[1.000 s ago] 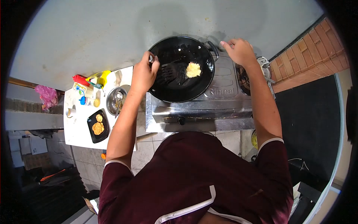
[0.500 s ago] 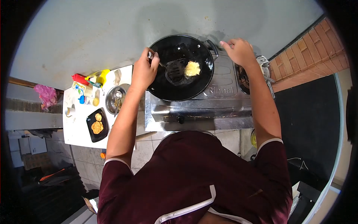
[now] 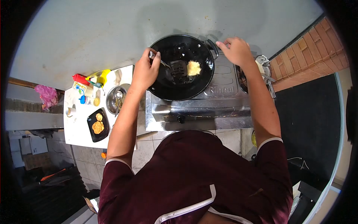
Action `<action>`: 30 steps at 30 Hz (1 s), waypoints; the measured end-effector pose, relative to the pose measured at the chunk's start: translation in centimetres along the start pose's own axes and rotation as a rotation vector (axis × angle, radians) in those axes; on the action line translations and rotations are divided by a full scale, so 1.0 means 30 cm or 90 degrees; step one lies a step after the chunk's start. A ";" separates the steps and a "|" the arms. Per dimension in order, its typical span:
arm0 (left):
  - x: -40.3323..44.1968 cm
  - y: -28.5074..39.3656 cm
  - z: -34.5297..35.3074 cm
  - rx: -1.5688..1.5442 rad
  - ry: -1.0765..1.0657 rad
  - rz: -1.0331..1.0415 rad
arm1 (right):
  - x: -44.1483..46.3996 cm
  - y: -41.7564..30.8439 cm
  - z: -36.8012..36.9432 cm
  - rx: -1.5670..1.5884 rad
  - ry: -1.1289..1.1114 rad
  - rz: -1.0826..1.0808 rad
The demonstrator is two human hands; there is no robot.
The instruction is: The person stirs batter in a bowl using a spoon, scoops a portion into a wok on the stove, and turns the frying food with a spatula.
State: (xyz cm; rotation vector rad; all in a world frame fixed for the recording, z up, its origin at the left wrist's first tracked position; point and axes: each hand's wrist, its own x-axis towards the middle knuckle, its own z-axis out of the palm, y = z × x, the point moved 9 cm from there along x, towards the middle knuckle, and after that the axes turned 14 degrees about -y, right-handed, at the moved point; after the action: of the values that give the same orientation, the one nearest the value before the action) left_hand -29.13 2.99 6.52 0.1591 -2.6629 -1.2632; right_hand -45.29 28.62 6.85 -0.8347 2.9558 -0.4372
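A black wok (image 3: 179, 91) sits on the stove, with a pale yellow fritter (image 3: 194, 68) in its right half. My left hand (image 3: 147, 71) is closed around the handle of a dark slotted spatula (image 3: 179, 68). The spatula's blade lies inside the wok, its edge at the left side of the fritter. Just right of the wok's side handle (image 3: 212, 46) hovers my right hand (image 3: 235, 51), fingers loosely bent and thumb apart, holding nothing.
The stainless stove (image 3: 201, 112) spans the middle, backed by a grey wall. On the white table (image 3: 76, 130) at left are a black plate (image 3: 100, 137) with browned fritters, a metal bowl (image 3: 112, 104), a red bottle (image 3: 79, 78) and a yellow package. Brickwork (image 3: 305, 56) rises at right.
The spatula's blade has come into plain view in the wok and reached the fritter's left side. My right hand has shifted slightly left, closer to the wok's side handle.
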 end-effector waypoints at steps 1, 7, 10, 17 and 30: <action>-0.003 -0.013 -0.008 0.007 -0.010 -0.024 | 0.004 -0.018 0.013 0.013 -0.023 0.000; -0.026 -0.157 -0.048 -0.028 -0.013 -0.108 | -0.008 -0.249 0.097 0.134 0.061 -0.271; -0.047 -0.202 -0.050 -0.041 -0.018 -0.139 | -0.022 -0.416 0.183 0.201 0.019 -0.392; -0.089 -0.192 -0.121 0.098 -0.013 -0.103 | 0.010 -0.674 0.348 0.208 -0.086 -0.433; -0.136 -0.232 -0.189 0.071 0.040 -0.029 | 0.077 -0.803 0.452 0.120 -0.231 -0.450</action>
State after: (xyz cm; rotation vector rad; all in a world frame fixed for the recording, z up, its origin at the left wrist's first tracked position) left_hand -23.82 -4.97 4.13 0.2728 -2.6913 -1.1031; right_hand -33.53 4.29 0.66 -1.7046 2.1843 -0.5010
